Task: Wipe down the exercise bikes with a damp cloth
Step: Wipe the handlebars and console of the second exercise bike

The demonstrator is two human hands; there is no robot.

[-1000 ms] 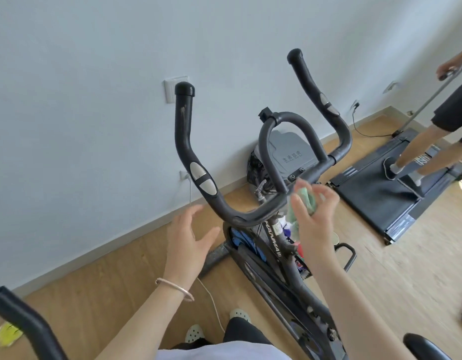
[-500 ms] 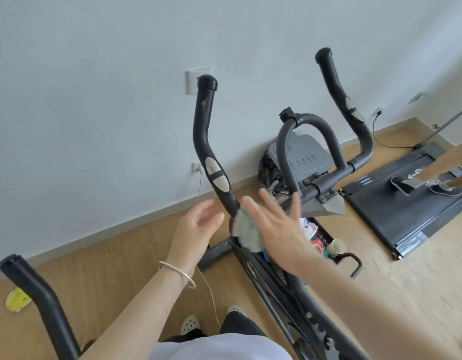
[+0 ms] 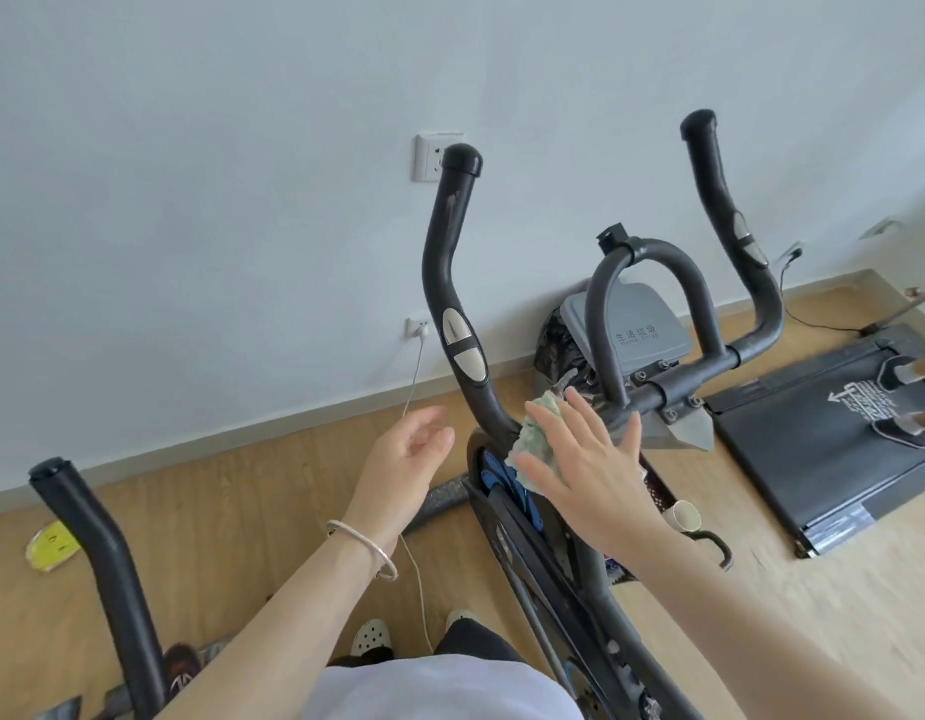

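A black exercise bike (image 3: 457, 283) stands before me, its two curved handlebars rising toward the wall. My right hand (image 3: 585, 470) lies flat with straight, spread fingers and presses a pale green cloth (image 3: 535, 441) against the base of the left handlebar, near the centre clamp. My left hand (image 3: 405, 462) hovers just left of that handlebar, fingers relaxed and empty, a silver bangle on the wrist. The cloth is partly hidden under my palm.
The handlebar of a second bike (image 3: 93, 532) rises at lower left. A black treadmill (image 3: 813, 449) lies at right with another person's feet on it. A grey bin (image 3: 631, 324) stands by the wall, a paper cup (image 3: 684, 514) lower right, a white cable (image 3: 416, 574) on the floor.
My right hand carried the cloth from the centre bar leftward and down to the base of the left handlebar, and now lies flat on it. The left hand stayed near the handlebar.
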